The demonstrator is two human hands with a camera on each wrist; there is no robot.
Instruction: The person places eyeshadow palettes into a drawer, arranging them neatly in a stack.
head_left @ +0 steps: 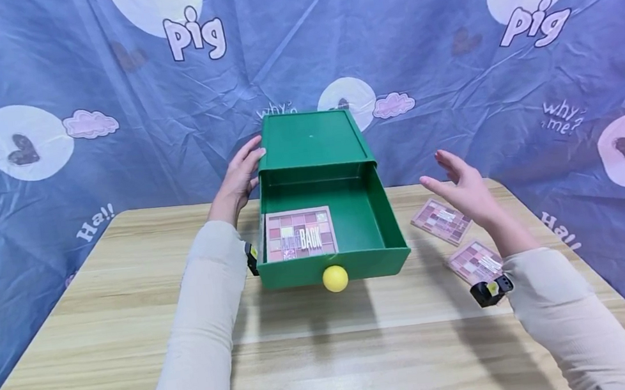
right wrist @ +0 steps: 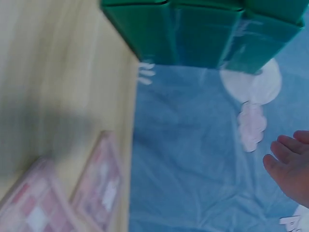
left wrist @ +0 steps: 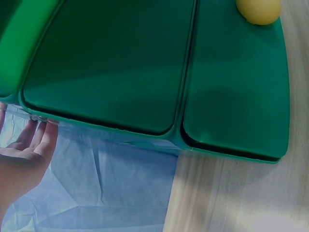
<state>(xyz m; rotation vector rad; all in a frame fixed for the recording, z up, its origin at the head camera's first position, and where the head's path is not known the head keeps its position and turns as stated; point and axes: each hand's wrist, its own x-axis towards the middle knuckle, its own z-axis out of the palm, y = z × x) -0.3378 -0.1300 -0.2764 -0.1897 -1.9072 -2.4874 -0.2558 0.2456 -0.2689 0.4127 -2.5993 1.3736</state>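
A green drawer unit (head_left: 312, 137) stands mid-table, its top drawer (head_left: 357, 209) pulled out, with a yellow round knob (head_left: 335, 278) on the front. Inside the drawer, at the left, lies an eyeshadow palette (head_left: 301, 233) with a pinkish grid of shades. My left hand (head_left: 237, 184) touches the unit's left side near the back; in the left wrist view its fingertips (left wrist: 47, 133) meet the green edge. My right hand (head_left: 465, 193) hovers to the right of the unit with fingers spread and nothing in them. Below it two more palettes, a far one (head_left: 441, 221) and a nearer one (head_left: 475, 262), lie on the table.
The light wooden table (head_left: 133, 344) ends at a blue printed cloth (head_left: 167, 141) hanging behind it. The drawer juts toward me and casts a shadow on the tabletop. Each wrist wears a small black camera (head_left: 491, 290).
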